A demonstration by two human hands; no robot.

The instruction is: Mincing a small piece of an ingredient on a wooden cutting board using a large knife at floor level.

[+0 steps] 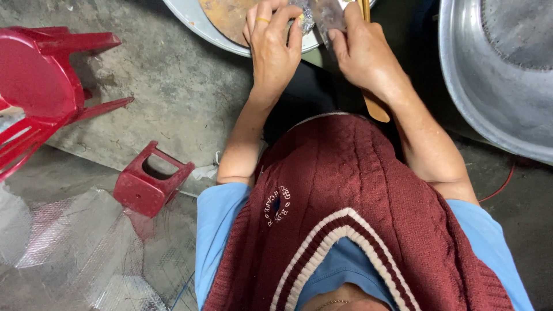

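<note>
Under the left hand's (272,43) grip sits a steel scourer (303,17).

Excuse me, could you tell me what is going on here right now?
A person in a maroon knit vest is working over a metal basin. The left hand presses a steel scrubber, while the right hand holds a metal tool with a wooden handle. A small red stool lies tipped on the concrete floor.
</note>
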